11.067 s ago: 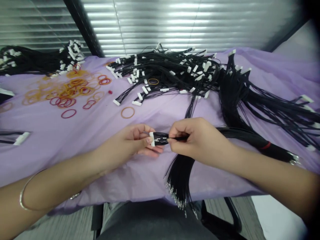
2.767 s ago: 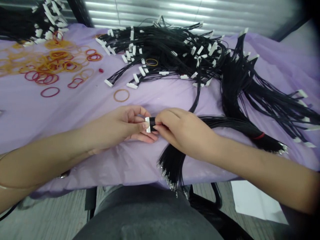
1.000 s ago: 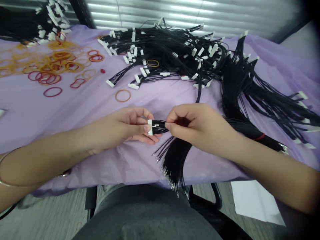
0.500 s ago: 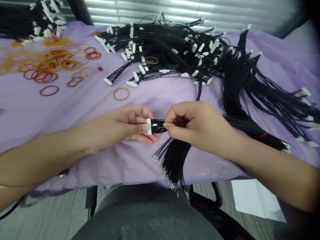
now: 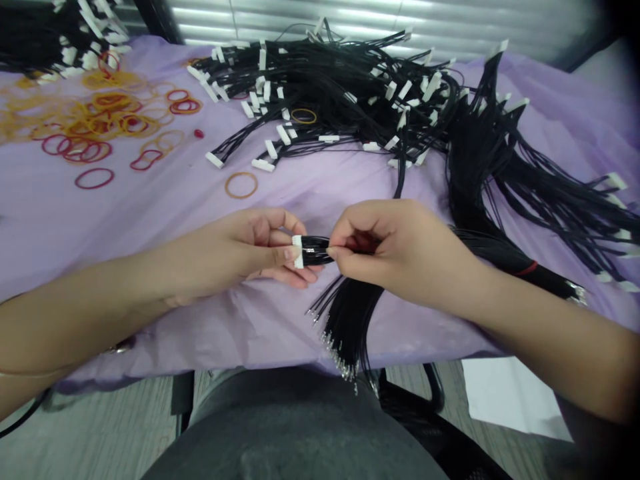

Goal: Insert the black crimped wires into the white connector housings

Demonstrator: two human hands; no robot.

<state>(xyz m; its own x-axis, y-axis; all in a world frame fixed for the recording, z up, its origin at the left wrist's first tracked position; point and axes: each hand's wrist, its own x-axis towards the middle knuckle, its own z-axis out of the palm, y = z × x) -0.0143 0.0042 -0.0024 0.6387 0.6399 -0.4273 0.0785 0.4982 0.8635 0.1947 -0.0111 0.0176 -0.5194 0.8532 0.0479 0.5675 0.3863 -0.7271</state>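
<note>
Connector (image 5: 298, 252): held up over the near side of the table (image 5: 200, 320), between the two hands, with its wires (image 5: 320, 257) led off to the right.
Wires in place: a close row appears to be seated already; how many is too small to be counted.
Metal tip (image 5: 309, 250): seen outside the connector, just beside it and over the seated wires, so the wiring is judged to be unfinished; whether the connector is touched by it is unclear.
Left hand (image 5: 267, 248): the grip is closed to a pinch, the connector being held under the thumb; the other fingers are spread loosely behind.
Right hand (image 5: 383, 243): the grip is narrowed to thumb and forefinger, and the wires are pinched there, a little apart from the connector; which strand is gripped is hidden.
Loose wires (image 5: 353, 327): fanned below the right hand, tips bare, with no connector fitted at that end.
Heap (image 5: 330, 87): many wired connectors are piled at the back.
Rubber bands (image 5: 107, 120): scattered at far left.
</note>
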